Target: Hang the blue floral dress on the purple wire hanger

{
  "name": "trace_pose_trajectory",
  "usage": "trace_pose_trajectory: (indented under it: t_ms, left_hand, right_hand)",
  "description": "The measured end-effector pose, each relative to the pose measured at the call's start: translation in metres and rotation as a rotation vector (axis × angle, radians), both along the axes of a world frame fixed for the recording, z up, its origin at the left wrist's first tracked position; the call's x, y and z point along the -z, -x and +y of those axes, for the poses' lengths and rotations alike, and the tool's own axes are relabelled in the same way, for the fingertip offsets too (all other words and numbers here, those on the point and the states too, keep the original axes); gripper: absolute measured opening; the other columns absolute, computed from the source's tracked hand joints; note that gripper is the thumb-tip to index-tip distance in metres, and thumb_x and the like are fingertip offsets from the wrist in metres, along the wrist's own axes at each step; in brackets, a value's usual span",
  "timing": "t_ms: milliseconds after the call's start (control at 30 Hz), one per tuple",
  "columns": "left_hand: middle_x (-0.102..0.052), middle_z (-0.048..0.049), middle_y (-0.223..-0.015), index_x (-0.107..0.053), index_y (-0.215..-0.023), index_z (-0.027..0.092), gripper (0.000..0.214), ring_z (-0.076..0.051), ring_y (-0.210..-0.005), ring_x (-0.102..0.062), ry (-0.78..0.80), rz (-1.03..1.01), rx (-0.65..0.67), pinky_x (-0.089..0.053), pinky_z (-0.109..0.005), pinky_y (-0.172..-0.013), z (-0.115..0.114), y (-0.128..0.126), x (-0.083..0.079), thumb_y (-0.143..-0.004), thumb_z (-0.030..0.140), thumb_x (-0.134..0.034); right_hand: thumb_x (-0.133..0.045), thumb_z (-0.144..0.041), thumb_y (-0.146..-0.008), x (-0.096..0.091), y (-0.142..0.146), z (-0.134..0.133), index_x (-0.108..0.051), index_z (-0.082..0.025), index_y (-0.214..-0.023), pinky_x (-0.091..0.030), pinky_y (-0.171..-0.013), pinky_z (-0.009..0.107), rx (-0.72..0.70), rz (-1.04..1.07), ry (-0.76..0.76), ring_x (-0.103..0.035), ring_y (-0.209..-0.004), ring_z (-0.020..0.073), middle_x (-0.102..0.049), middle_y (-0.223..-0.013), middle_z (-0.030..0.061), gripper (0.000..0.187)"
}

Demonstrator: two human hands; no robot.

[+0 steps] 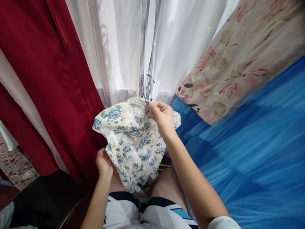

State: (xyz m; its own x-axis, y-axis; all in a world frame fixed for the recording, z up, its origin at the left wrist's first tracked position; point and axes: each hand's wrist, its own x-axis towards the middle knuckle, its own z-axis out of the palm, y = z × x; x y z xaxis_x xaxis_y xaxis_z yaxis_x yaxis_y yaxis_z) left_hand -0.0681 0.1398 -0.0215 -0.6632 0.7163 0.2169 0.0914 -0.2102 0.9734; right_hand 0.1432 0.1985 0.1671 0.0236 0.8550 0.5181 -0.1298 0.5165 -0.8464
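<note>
A small white garment with a blue flower print point(132, 136) hangs on a purple hanger point(143, 87) in front of me, above my knees. My right hand point(162, 116) is closed in a pinch on the garment's neckline, just under the hanger's hook. Lower down, my left hand point(103, 162) grips the garment's left edge with curled fingers. The hanger's body is hidden inside the cloth.
White sheer curtains point(119, 47) hang behind the garment, with a dark red curtain point(47, 79) to the left. A blue bedsheet point(250, 149) covers the bed at right, beside a beige floral cloth point(243, 57). Dark furniture point(45, 197) sits at lower left.
</note>
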Motion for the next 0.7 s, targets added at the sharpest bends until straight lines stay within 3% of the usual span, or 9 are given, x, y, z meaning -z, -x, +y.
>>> trace_pose_trajectory:
  t_ms: [67,133,200,267,333,400,533,633,700]
  left_hand:
    - [-0.056,-0.0056,-0.102,-0.049,-0.108,0.020,0.023,-0.017,-0.090,-0.059,-0.122,0.021,-0.189,-0.052,-0.031,-0.076,-0.006,0.000,-0.025,-0.099,0.025,-0.029]
    - [-0.056,-0.0062,-0.108,-0.051,-0.105,0.021,0.013,-0.020,-0.104,-0.058,-0.380,0.246,-0.326,-0.051,-0.033,-0.086,-0.011,-0.009,-0.069,-0.094,0.026,-0.048]
    - [-0.056,-0.0075,-0.116,-0.056,-0.102,0.021,0.010,-0.021,-0.108,-0.058,-0.581,0.612,-0.158,-0.051,-0.034,-0.087,-0.012,-0.025,-0.120,-0.093,0.024,-0.054]
    - [-0.056,-0.0086,-0.124,-0.059,-0.113,0.022,0.019,-0.020,-0.109,-0.058,-0.587,0.909,0.114,-0.052,-0.031,-0.083,-0.005,-0.043,-0.164,-0.096,0.021,-0.050]
    - [-0.061,-0.0075,-0.117,-0.060,-0.113,0.022,0.020,-0.019,-0.106,-0.060,-0.547,1.108,0.270,-0.051,-0.031,-0.085,0.009,-0.056,-0.190,-0.099,0.021,-0.046]
    - [-0.064,-0.0062,-0.105,-0.062,-0.106,0.019,0.018,-0.018,-0.096,-0.062,-0.502,1.229,0.312,-0.049,-0.031,-0.083,0.024,-0.063,-0.200,-0.100,0.022,-0.045]
    - [-0.063,-0.0059,-0.094,-0.061,-0.097,0.017,0.016,-0.018,-0.085,-0.061,-0.523,1.300,0.229,-0.047,-0.029,-0.075,0.042,-0.063,-0.206,-0.099,0.022,-0.047]
    - [-0.064,-0.0052,-0.091,-0.062,-0.095,0.017,0.016,-0.017,-0.087,-0.060,-0.569,1.191,0.082,-0.047,-0.028,-0.079,0.046,-0.040,-0.213,-0.098,0.024,-0.048]
    - [-0.064,-0.0044,-0.091,-0.062,-0.096,0.017,0.018,-0.016,-0.086,-0.061,-0.527,1.055,-0.018,-0.048,-0.027,-0.078,0.051,-0.008,-0.211,-0.098,0.028,-0.049]
  right_hand:
    - [-0.065,-0.035,-0.084,0.006,0.001,-0.006,-0.055,-0.019,-0.070,-0.018,-0.045,0.024,-0.013,-0.021,-0.007,-0.029,-0.045,0.0068,-0.037,-0.049,-0.0072,0.024]
    - [-0.064,-0.035,-0.086,0.010,0.004,-0.013,-0.053,-0.019,-0.070,-0.019,-0.046,0.024,-0.024,-0.037,-0.018,-0.029,-0.045,0.0072,-0.036,-0.050,-0.0072,0.025]
    - [-0.063,-0.037,-0.088,0.011,0.008,-0.020,-0.053,-0.020,-0.071,-0.020,-0.047,0.025,-0.028,-0.062,-0.040,-0.029,-0.046,0.0076,-0.036,-0.050,-0.0068,0.026]
    - [-0.061,-0.038,-0.090,0.010,0.009,-0.026,-0.053,-0.020,-0.073,-0.020,-0.047,0.025,-0.027,-0.082,-0.071,-0.029,-0.047,0.0079,-0.038,-0.052,-0.0062,0.026]
    - [-0.060,-0.039,-0.090,0.009,0.007,-0.028,-0.054,-0.019,-0.075,-0.020,-0.047,0.025,-0.020,-0.108,-0.100,-0.030,-0.047,0.0082,-0.039,-0.055,-0.0055,0.026]
    - [-0.059,-0.040,-0.091,0.011,0.004,-0.025,-0.053,-0.020,-0.076,-0.021,-0.048,0.025,0.005,-0.151,-0.119,-0.030,-0.048,0.0087,-0.039,-0.056,-0.0055,0.026]
    - [-0.056,-0.035,-0.091,0.030,0.002,-0.005,-0.052,-0.021,-0.076,-0.027,-0.053,0.026,0.198,-0.321,-0.171,-0.040,-0.051,0.0119,-0.047,-0.057,-0.0034,0.021]
    - [-0.054,-0.031,-0.090,0.051,0.002,0.005,-0.051,-0.021,-0.075,-0.029,-0.056,0.026,0.254,-0.490,-0.156,-0.046,-0.053,0.0141,-0.051,-0.057,-0.0023,0.019]
    - [-0.053,-0.031,-0.091,0.062,0.001,0.002,-0.050,-0.022,-0.074,-0.029,-0.056,0.026,0.232,-0.567,-0.128,-0.046,-0.052,0.0142,-0.050,-0.056,-0.0027,0.019]
